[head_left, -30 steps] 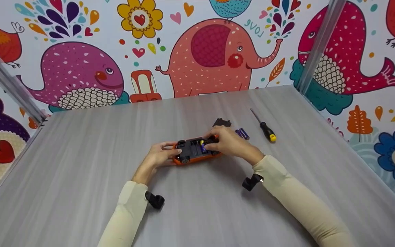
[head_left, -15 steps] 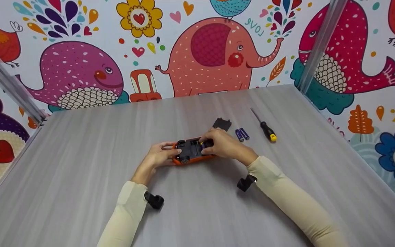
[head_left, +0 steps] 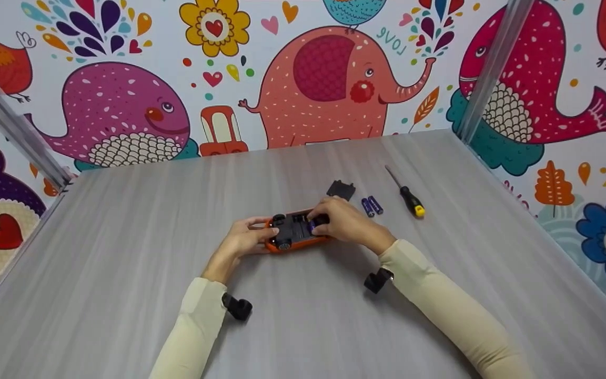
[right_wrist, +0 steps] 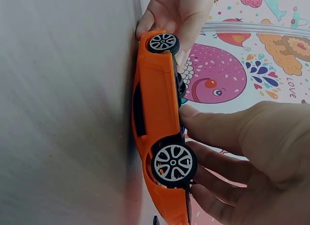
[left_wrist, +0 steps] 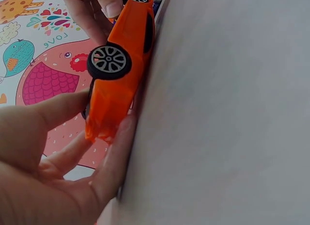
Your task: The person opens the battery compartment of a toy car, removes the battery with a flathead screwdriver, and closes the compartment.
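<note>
An orange toy car (head_left: 298, 245) lies upside down on the table, its black underside (head_left: 284, 231) facing up. My left hand (head_left: 242, 237) grips one end, thumb on the underside and fingers around the body. In the left wrist view, the orange side (left_wrist: 123, 91) and wheels show clearly. My right hand (head_left: 344, 218) is over the other end. Its thumb and forefinger pinch a purple battery (head_left: 311, 226) at the open battery compartment. From the right wrist view, the fingertips meet the car's underside, and the battery is mostly hidden behind the car body.
Two loose purple batteries (head_left: 371, 206) lie side by side beyond my right hand. Left of them is a black battery cover (head_left: 341, 189). A screwdriver (head_left: 412, 202) with a black and yellow handle lies farther right. A patterned wall (head_left: 324, 89) bounds the table's back.
My right hand has shifted slightly left and down over the compartment, uncovering the loose batteries and more of the cover. The pinched battery's yellow end no longer shows. My left hand stays put.
</note>
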Demonstrator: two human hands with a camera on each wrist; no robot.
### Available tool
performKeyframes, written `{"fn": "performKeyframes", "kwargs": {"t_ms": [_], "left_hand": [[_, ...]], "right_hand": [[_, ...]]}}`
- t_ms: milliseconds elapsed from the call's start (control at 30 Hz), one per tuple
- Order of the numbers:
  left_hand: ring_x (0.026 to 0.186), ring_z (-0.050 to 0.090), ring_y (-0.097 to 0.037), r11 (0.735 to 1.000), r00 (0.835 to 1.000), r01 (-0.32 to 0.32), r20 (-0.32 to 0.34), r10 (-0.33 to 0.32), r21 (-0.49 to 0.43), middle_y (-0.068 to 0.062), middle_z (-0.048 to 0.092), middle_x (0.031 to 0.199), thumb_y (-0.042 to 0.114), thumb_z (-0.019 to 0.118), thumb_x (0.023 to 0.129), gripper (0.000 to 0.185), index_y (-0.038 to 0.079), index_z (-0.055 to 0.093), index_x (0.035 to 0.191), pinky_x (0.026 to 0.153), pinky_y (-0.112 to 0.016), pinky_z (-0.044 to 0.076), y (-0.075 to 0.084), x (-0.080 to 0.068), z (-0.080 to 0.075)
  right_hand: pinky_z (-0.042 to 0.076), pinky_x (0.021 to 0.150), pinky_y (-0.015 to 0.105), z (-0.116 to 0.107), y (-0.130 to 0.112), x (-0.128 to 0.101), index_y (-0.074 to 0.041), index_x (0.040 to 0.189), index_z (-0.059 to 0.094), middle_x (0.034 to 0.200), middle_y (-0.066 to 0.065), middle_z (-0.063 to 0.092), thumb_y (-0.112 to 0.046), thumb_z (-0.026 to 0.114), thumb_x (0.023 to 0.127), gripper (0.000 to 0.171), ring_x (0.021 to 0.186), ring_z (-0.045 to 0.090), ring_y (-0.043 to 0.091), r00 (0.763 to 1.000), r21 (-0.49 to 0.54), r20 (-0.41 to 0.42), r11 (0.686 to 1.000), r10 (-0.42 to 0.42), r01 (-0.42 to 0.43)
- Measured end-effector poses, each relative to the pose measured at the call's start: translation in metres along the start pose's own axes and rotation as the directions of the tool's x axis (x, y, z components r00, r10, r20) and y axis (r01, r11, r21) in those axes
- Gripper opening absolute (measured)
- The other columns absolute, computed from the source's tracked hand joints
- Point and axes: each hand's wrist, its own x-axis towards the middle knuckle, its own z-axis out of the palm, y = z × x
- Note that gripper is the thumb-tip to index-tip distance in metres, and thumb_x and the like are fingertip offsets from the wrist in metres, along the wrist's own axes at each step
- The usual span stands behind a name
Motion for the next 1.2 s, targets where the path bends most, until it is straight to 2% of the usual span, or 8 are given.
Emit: {"fn": "performKeyframes", "kwargs": {"t_ms": [267,533,767,1000,1200], "left_hand": [[0.085,0.068,-0.013,1.0,1.0,0.0,0.002,0.0,-0.006,-0.024,0.06,0.136,0.013,0.071,0.092,0.052,0.005,0.055,0.142,0.072,-0.029,0.061,0.001,-0.0005,0.0002],[0.081,0.068,-0.013,1.0,1.0,-0.009,0.01,0.009,-0.012,-0.025,0.058,0.139,0.012,0.071,0.092,0.053,0.005,0.054,0.142,0.07,-0.028,0.06,0.0012,0.0,0.0008],[0.086,0.067,-0.014,1.0,1.0,-0.003,0.008,0.003,-0.009,-0.025,0.057,0.14,0.012,0.071,0.093,0.052,0.005,0.055,0.142,0.072,-0.03,0.061,0.0,0.0006,0.0002],[0.09,0.067,-0.015,1.0,1.0,-0.005,-0.003,0.005,0.002,-0.024,0.058,0.14,0.012,0.071,0.092,0.052,0.006,0.056,0.141,0.075,-0.031,0.061,-0.0008,-0.0001,-0.0005],[0.088,0.067,-0.014,1.0,1.0,-0.008,0.003,0.008,-0.011,-0.026,0.058,0.139,0.012,0.07,0.092,0.052,0.004,0.054,0.142,0.073,-0.03,0.061,-0.0014,0.0003,-0.0002]], "right_hand": [[0.047,0.103,0.046,-0.0004,-0.0004,-0.0014,-0.009,0.118,0.075,0.119,0.01,0.069,-0.02,0.075,0.09,0.03,0.113,0.059,0.028,1.0,-0.005,0.001,1.0,0.0,0.0],[0.047,0.105,0.046,-0.0009,-0.0006,-0.0027,-0.008,0.12,0.074,0.122,0.01,0.068,-0.022,0.072,0.093,0.03,0.116,0.058,0.028,1.0,-0.009,0.004,1.0,-0.02,0.02],[0.044,0.109,0.047,0.0004,0.0007,-0.0031,-0.012,0.123,0.073,0.123,0.01,0.066,-0.024,0.065,0.098,0.029,0.118,0.057,0.027,0.999,-0.011,0.026,0.999,-0.037,0.037],[0.047,0.102,0.046,0.0013,0.0002,-0.0039,-0.016,0.128,0.07,0.121,0.01,0.065,-0.026,0.054,0.104,0.031,0.114,0.056,0.026,0.998,-0.038,0.025,0.998,-0.051,0.052],[0.047,0.098,0.045,0.003,0.0009,-0.0051,-0.016,0.125,0.072,0.117,0.01,0.063,-0.023,0.056,0.103,0.028,0.11,0.055,0.025,0.997,-0.065,0.018,0.995,-0.075,0.076]]}}
